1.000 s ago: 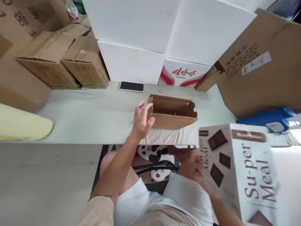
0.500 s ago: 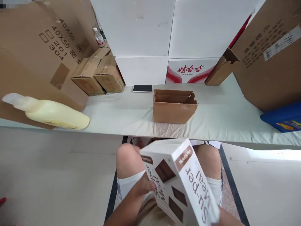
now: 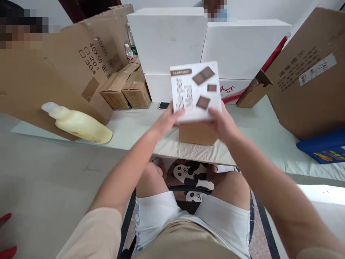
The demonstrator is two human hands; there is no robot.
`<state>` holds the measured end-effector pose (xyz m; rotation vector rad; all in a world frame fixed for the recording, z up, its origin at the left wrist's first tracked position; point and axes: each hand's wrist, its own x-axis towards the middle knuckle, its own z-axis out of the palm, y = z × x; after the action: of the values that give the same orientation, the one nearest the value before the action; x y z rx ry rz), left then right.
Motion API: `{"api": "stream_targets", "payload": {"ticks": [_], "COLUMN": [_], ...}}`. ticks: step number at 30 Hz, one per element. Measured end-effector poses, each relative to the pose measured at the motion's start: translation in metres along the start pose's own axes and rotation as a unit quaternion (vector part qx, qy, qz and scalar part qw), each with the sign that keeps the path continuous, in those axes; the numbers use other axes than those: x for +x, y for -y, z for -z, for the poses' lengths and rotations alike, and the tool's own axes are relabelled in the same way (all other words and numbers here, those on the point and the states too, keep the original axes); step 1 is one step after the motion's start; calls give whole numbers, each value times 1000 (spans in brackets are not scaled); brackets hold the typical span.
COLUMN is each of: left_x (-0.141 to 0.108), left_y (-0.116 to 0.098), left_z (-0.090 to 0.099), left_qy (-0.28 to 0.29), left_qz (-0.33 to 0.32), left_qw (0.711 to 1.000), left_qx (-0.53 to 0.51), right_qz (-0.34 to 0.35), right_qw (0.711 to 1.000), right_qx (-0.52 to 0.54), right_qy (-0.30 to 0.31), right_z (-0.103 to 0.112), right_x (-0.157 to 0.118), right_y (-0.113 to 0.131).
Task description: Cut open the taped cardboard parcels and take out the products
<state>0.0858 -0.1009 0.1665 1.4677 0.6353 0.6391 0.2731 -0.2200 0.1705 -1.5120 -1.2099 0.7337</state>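
A white box with brown chocolate pictures (image 3: 198, 91) is held up between my two hands, its printed face toward me. My left hand (image 3: 170, 117) grips the lower left edge with the thumb on the front. At the lower right, my right hand (image 3: 222, 118) holds it the same way. Just below and behind the white box, an open brown carton (image 3: 198, 135) stands on the covered table (image 3: 147, 127), mostly hidden by the box. Part of a phone (image 3: 163, 105) shows left of my left hand.
A yellow bottle (image 3: 83, 124) lies at the left, near two small cartons (image 3: 137, 88). White boxes (image 3: 172, 43) stack at the back. A narrow carton (image 3: 253, 90) and a blue container (image 3: 323, 145) are at the right. People are partly visible beyond.
The white box has moved up and away from my lap to over the brown carton, now upright with its front facing me. Both arms have stretched forward, and the view has tilted up.
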Motion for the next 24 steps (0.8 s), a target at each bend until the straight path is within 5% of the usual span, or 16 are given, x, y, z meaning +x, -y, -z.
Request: {"api": "stream_targets", "payload": {"ticks": [2,5,9,12,16,20,24], "left_x": [60,128,161,146,92,48,53], "left_y": [-14,-18,-12,-9,22,89,138], "left_z": [13,27,30,31,48,67,58], "left_qy": [-51,-107,-142,-145,-171,-212,-246], "left_qz": [55,118,120,104,45,131,170], "left_qw": [997,987,982,983,981,959,932], "left_qx": [-25,-37,-35,-36,-75,-132,-205], "right_qz": [-86,-186,-206,-180,-56,-69,-164], "right_qw": [989,971,965,964,978,943,907], "right_qx": [115,146,150,182,154,-7,-183], "right_qy": [-17,-43,-64,-77,-126,-326,-341], "right_z": [4,-2,-15,-4,66,160,212], "right_x": [70,142,167,148,84,8,-25], "right_y": [3,0,2,12,-7,-94,-185]}}
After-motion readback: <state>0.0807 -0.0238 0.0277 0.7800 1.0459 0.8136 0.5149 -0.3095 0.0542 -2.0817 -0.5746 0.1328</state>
